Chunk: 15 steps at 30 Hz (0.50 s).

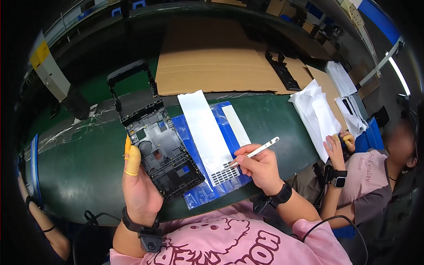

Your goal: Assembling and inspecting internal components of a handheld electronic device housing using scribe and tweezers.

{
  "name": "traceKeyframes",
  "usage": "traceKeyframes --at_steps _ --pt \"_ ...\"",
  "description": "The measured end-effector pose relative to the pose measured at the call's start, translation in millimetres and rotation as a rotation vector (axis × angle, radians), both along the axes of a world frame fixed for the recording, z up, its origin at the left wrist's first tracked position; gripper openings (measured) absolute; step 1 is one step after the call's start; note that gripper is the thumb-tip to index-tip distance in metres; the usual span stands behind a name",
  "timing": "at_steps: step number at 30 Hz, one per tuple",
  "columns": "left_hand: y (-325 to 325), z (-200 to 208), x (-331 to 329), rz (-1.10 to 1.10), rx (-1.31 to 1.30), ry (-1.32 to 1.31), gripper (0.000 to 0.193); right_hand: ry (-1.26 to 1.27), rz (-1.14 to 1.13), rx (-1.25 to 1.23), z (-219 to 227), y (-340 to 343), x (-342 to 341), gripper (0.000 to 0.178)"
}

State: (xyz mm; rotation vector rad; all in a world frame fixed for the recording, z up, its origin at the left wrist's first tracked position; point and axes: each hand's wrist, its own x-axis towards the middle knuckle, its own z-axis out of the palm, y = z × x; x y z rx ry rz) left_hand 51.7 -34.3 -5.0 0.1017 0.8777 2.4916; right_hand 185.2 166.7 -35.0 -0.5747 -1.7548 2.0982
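Observation:
My left hand (142, 185), with yellow covers on some of its fingers, grips the lower left side of a black plastic housing (161, 152). The housing is tilted, its ribbed inner side facing up, and a loop-shaped handle (128, 70) sticks out at its far end. Between the thumb and fingers of my right hand (260, 170) is a slim white pen-shaped stick (260, 148). Its tip meets or hovers just over a white strip of paper (203, 128) bearing rows of small dark stickers (224, 177); contact I cannot tell.
Under the strip lies a blue plastic-wrapped pad (194, 198) with a narrower pale strip (235, 123) on it. Brown cardboard (207, 66) covers the far green table (79, 176), with a black plastic part (282, 70) on top. At right, a co-worker's hands (338, 148) touch white sheets (313, 115).

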Motion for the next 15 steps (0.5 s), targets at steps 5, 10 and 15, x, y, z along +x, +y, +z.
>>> traceKeyframes --at_steps 5,10,15 --pt "1.2 3.0 11.7 -0.003 -0.017 -0.004 0.038 0.008 0.059 -0.015 2.6 -2.1 4.9 0.013" --pt "2.6 -1.7 5.0 -0.024 -0.02 0.014 0.038 0.014 0.095 -0.021 2.3 -0.1 0.8 0.013" --pt "9.4 -7.0 -4.2 -0.036 -0.019 -0.054 0.035 -0.02 0.064 0.029 0.0 6.7 -1.3 0.016"
